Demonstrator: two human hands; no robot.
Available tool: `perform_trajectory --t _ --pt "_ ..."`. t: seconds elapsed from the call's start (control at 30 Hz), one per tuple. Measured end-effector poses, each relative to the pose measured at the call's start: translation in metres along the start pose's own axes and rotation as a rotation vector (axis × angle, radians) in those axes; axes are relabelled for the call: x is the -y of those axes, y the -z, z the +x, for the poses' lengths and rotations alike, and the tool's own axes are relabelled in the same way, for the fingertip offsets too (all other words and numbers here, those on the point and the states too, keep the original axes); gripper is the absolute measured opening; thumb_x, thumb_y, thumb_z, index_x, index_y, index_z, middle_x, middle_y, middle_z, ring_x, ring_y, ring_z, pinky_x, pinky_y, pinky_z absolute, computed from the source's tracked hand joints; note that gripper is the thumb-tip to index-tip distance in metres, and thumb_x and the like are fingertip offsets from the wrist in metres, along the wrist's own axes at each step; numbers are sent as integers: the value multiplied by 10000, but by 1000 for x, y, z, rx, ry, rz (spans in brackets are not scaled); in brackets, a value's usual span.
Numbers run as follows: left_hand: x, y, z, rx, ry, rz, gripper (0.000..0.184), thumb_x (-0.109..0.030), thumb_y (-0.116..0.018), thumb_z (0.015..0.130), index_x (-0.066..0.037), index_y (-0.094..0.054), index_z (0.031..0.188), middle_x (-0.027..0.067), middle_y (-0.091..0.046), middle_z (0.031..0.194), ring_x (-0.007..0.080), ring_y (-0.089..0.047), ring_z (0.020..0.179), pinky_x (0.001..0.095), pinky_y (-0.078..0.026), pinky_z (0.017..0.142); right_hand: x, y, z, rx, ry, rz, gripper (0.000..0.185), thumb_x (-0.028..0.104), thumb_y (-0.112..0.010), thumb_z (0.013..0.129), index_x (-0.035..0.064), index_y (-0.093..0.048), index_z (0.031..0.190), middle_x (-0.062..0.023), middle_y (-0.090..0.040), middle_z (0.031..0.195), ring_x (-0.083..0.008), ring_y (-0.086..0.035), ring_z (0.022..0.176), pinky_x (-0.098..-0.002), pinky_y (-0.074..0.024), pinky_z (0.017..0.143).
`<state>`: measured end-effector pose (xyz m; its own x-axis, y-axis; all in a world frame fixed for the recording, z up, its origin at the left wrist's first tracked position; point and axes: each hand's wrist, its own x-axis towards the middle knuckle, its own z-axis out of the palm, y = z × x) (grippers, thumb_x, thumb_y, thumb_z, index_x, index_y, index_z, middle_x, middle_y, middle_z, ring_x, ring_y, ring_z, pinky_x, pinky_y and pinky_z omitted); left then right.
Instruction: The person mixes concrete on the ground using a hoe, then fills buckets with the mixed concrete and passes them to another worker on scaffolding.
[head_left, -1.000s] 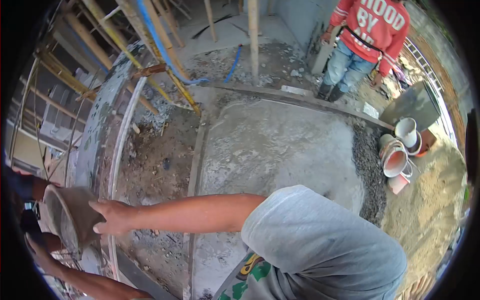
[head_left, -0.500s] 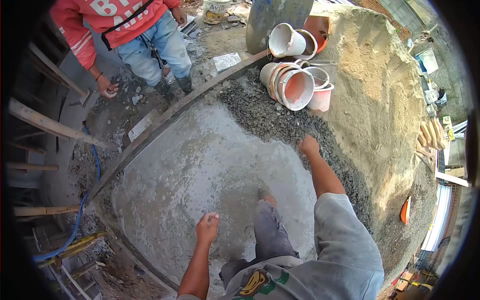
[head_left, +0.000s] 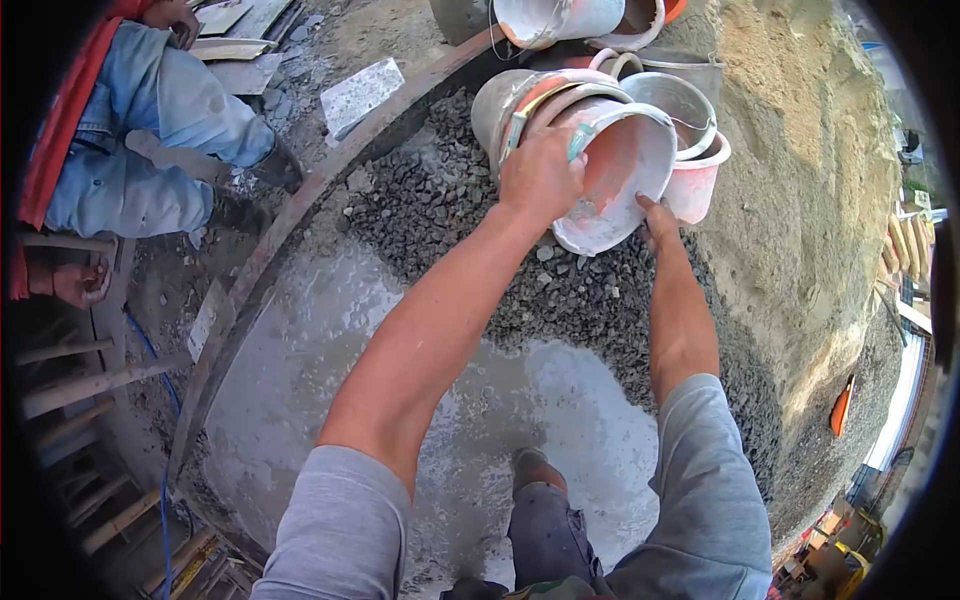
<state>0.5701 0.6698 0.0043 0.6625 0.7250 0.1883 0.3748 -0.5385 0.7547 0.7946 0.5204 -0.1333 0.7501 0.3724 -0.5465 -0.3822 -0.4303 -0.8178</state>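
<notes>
A white-rimmed bucket with a reddish inside lies tipped on its side, its mouth facing me, nested in a stack of other buckets. My left hand is closed at the left of its rim, around the handle with a green grip. At the lower right of the same rim, my right hand pinches the edge, thumb at the mouth. Dark gravel lies under the buckets. Wet grey concrete mix spreads around my foot.
More buckets lie behind and to the right. A sand heap rises at the right. A curved raised edge borders the mix. Beyond it stands another person in jeans. Wooden poles and a blue hose are at the left.
Both my hands have reached forward from over the mix and gravel to the bucket and taken hold of it. The view has moved closer to the buckets. The other person appears farther left.
</notes>
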Motion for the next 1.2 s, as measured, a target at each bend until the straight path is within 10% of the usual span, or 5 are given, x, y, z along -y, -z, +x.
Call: perform_trajectory --t 0.13,0.33,0.63,0.83,1.2 --pt "5 37 -49 -138 232 -140 352 -162 -620 772 6 -598 1081 220 -640 999 387 -622 900 461 -496 786 20 3 -27 -92 195 40 476 173 -673 796 -24 -475 1181 -143 -606 1023 -250 -623 818 -347 -518 668" --pt "-59 166 -229 -252 429 -951 272 -108 -591 874 21 -593 1113 182 -666 920 301 -676 846 343 -522 745 90 -37 -326 242 185 -670 648 307 -659 799 -21 -410 1300 -122 -568 1090 -216 -594 928 -306 -499 760" --pt "37 287 -534 -1043 660 -776 182 -187 -614 904 -35 -667 990 10 -643 800 42 -525 706 218 -447 659 -116 -268 -523 823 232 -513 495 118 -530 799 -52 -423 1251 -143 -527 1133 -227 -563 997 -348 -547 720" --pt "229 311 -772 -1880 892 -1075 364 -411 -544 929 -85 -568 767 -20 -442 579 125 -454 546 314 -463 604 -300 -482 -717 1020 1453 -701 892 22 -592 744 -7 -54 1456 -366 -339 1347 -503 -530 1044 -431 -463 905" --pt "180 159 -962 -2049 599 -1611 474 -428 -553 901 -176 -333 565 -32 -295 500 133 -293 460 340 -401 697 -519 -428 -866 1241 1489 -1762 1052 68 -646 725 191 71 1484 -410 -193 1402 -454 -476 1186 -408 -448 970"
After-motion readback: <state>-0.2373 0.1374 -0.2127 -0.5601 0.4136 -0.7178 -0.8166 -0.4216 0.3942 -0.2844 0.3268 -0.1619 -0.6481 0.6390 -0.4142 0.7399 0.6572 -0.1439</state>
